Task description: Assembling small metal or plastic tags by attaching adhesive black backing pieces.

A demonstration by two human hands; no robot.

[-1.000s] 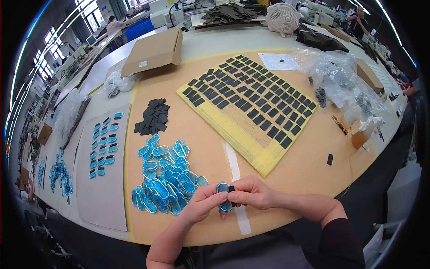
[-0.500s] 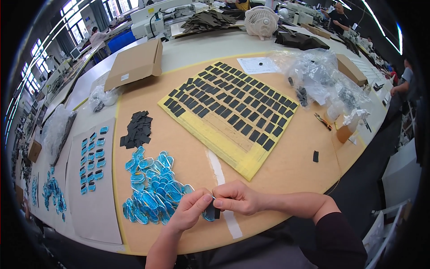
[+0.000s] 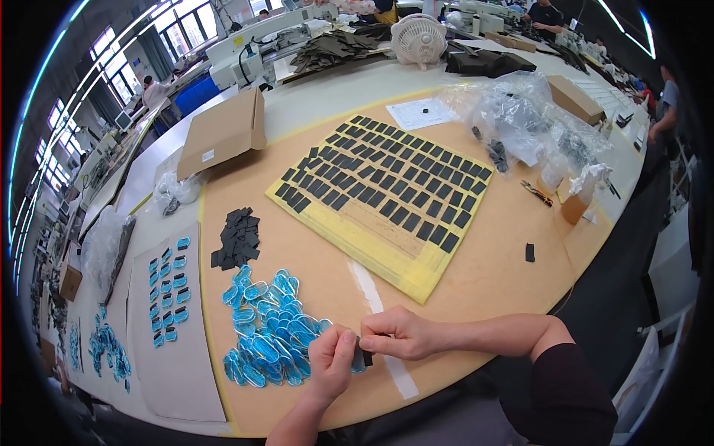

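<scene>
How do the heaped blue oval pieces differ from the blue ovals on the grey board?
The heaped blue oval pieces overlap in a jumble; the blue ovals on the grey board lie in rough columns. The board ones carry black strips; the heaped ones appear without. Both look blue and rounded.

Your left hand [image 3: 332, 362] and right hand [image 3: 396, 333] are bare; a near-black sleeve [image 3: 571, 394] ends just above your right elbow [image 3: 552, 333], and dark grey cloth [image 3: 462, 418] covers you below the bench's [image 3: 476, 312] near edge
</scene>
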